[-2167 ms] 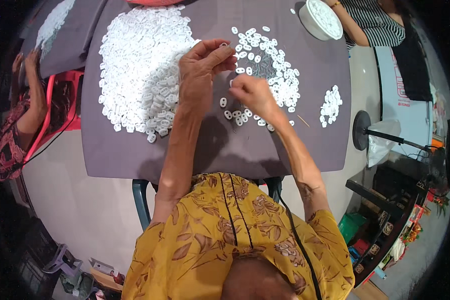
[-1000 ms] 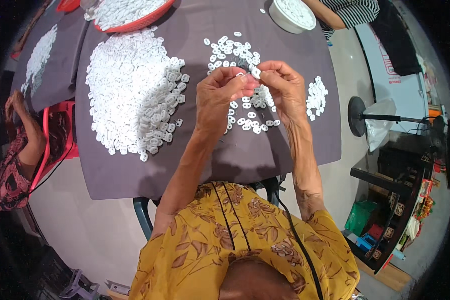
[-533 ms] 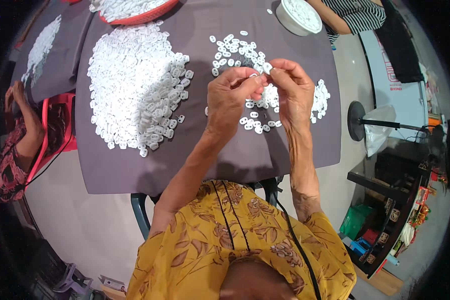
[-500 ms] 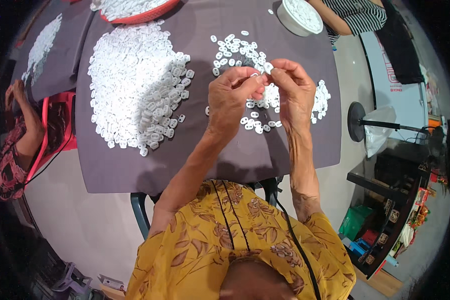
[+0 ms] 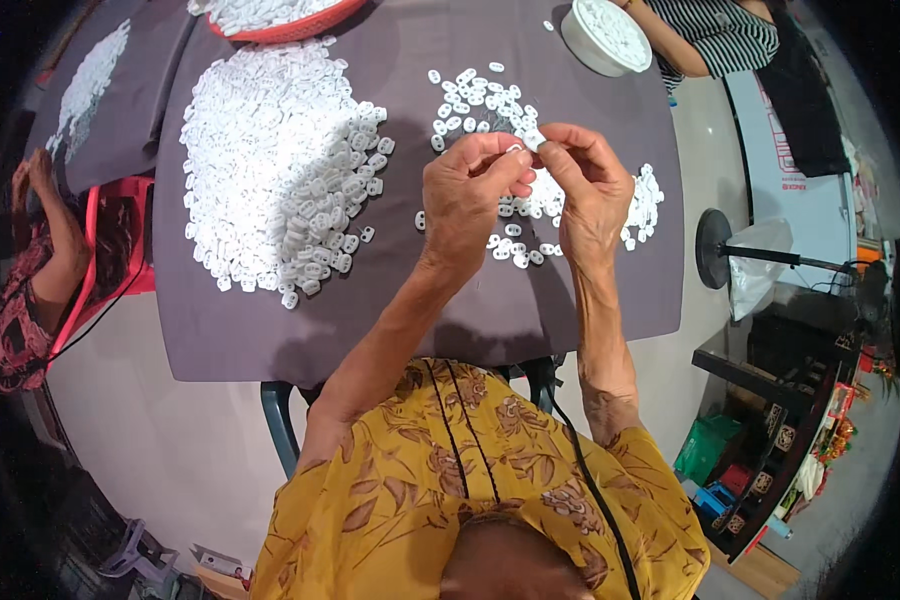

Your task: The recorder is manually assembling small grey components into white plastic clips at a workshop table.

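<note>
Close together above the table, both of my hands are in a pinch. Between the thumb and fingers of my right hand [image 5: 592, 195] is a small white plastic piece [image 5: 534, 139]. My left hand [image 5: 462, 200] meets it from the other side, its thumb and forefinger pressed together on what looks like a second small white piece [image 5: 515, 149], mostly covered by the fingertips. Loose white pieces with two dark slots [image 5: 480, 92] lie scattered beyond and beneath my hands. A smaller cluster [image 5: 644, 205] sits right of my right wrist.
A large heap of white pieces [image 5: 260, 170] covers the left of the grey-clothed table [image 5: 250, 345]. At the far edge stand a red basket [image 5: 305, 29] and a white tub [image 5: 606, 40], both filled with such pieces. Another person's arm [image 5: 667, 45] is beside the tub; someone else sits at left.
The white piece in my right fingers has tilted slightly and sits a little closer to my left fingertips. Otherwise both hands keep nearly the same place; the whole view has shifted slightly.
</note>
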Demonstrator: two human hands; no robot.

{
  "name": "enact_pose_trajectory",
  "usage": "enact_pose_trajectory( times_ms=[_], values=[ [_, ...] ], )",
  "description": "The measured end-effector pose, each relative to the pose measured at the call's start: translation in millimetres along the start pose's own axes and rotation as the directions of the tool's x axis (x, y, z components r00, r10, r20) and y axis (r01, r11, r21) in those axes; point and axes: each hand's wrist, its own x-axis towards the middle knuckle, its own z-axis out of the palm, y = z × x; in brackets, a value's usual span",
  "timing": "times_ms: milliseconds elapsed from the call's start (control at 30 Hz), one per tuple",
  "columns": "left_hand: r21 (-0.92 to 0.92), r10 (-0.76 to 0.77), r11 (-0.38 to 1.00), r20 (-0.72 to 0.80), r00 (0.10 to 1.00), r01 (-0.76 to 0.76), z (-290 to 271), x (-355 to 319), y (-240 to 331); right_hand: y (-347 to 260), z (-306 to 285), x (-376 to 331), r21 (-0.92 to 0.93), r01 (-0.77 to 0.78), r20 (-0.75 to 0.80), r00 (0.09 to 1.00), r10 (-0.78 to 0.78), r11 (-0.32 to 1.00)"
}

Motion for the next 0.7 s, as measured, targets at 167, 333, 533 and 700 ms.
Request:
enact_pose_trajectory(
  times_ms=[167,333,533,700],
  values=[
    [0.0,0.03,1.0,-0.014,0.999,-0.03,1,0,-2,-3,-1,-2,-0.071,0.028,0.025,0.999,-0.027,0.997],
    [0.019,0.073,0.997,-0.035,0.997,-0.072,0,1,-3,2,-5,-1,-0.133,0.068,0.049,0.997,-0.062,0.989],
    [0.021,0.033,0.999,-0.006,0.999,-0.033,-5,5,-3,3,-10,1,-0.195,0.055,0.102,0.994,-0.035,0.979],
    [-0.037,-0.143,0.988,0.102,0.984,0.147,-13,8,2,-3,-23,8,-0.237,0.144,0.274,0.959,-0.077,0.961]
  ],
)
